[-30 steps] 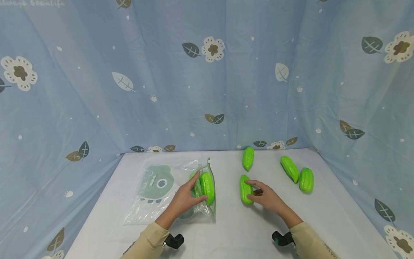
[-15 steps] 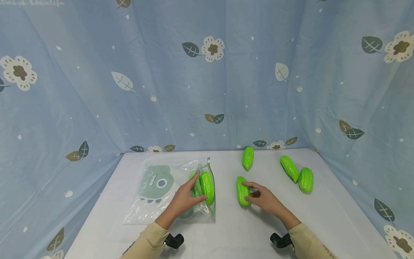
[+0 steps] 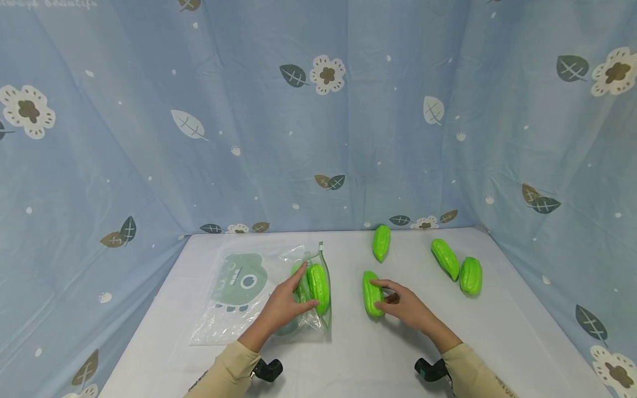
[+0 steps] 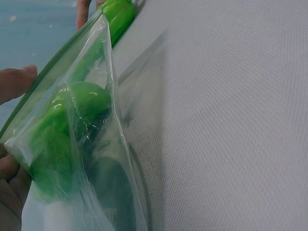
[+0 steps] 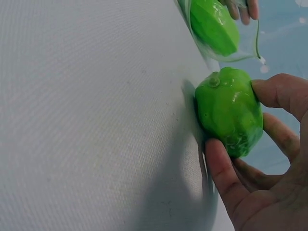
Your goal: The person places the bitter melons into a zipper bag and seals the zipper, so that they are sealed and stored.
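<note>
A clear zip bag [image 3: 239, 326] with a green dinosaur print lies on the left of the table. Its mouth faces right and gapes, and green star fruit [image 3: 319, 288] show inside. My left hand [image 3: 283, 305] holds the bag at its mouth; in the left wrist view the thumb [image 4: 19, 83] is at the green zip strip, with fingers lower down against the plastic. My right hand [image 3: 407, 307] grips a ribbed green star fruit [image 5: 230, 113] between thumb and fingers, to the right of the bag's mouth. Whether this fruit touches the table is unclear.
A loose star fruit [image 3: 381, 243] lies at the table's back edge. Two more, one slanted [image 3: 445, 258] and one beside it [image 3: 471, 276], lie farther right. The white table [image 3: 343, 359] backs onto a blue patterned curtain [image 3: 318, 138].
My right hand has shifted a little to the left and toward me with the star fruit, mostly in the first half second. The left hand and the bag have stayed in place.
</note>
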A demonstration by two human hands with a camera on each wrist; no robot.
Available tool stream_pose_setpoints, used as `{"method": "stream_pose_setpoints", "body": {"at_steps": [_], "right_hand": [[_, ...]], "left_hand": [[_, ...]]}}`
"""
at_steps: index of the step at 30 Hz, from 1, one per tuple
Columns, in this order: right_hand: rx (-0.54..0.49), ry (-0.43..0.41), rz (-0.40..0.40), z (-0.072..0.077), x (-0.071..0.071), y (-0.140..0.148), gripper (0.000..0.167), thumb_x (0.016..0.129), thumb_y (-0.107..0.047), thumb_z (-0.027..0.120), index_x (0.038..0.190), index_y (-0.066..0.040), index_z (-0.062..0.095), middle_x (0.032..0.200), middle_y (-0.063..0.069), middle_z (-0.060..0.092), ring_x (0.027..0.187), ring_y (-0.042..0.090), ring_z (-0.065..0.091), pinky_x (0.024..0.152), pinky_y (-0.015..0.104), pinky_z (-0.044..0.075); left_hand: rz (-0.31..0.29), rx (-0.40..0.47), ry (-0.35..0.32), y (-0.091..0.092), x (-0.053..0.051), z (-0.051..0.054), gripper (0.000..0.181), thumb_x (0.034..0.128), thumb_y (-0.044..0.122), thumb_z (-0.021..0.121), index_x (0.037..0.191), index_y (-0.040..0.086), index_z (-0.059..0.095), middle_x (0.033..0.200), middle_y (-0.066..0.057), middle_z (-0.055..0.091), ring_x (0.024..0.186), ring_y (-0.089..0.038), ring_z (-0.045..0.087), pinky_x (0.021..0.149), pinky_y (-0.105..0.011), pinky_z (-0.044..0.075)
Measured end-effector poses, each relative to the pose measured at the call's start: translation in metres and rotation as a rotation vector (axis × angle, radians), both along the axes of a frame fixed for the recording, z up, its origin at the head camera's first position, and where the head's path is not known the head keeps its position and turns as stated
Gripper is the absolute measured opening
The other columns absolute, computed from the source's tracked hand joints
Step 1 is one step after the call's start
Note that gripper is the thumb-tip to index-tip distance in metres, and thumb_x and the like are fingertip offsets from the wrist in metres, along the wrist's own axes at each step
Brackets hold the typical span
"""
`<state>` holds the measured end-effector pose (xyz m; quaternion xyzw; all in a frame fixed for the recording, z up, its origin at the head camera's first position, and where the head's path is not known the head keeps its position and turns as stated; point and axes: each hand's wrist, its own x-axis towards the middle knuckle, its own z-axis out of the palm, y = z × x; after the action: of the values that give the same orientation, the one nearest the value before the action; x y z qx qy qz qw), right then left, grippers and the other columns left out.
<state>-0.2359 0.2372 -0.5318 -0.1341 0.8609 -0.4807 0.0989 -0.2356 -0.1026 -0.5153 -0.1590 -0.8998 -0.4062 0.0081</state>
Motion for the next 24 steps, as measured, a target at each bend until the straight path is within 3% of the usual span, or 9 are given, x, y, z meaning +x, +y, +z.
{"method": "stream_pose_setpoints", "body": {"at_steps": [24], "right_hand": [[0.024, 0.026, -0.003, -0.0008, -0.0004, -0.0035, 0.054, 0.095, -0.027, 0.073, 0.146, -0.019, 0.057, 0.141, 0.013, 0.057, 0.106, 0.026, 0.062, 0.079, 0.037, 0.054]], "left_hand": [[-0.003, 0.007, -0.006, -0.0004, -0.0001, 0.0007, 0.1, 0.0835, 0.039, 0.085, 0.161, 0.01, 0.029, 0.155, -0.02, 0.044, 0.133, -0.043, 0.052, 0.107, -0.055, 0.046]]}}
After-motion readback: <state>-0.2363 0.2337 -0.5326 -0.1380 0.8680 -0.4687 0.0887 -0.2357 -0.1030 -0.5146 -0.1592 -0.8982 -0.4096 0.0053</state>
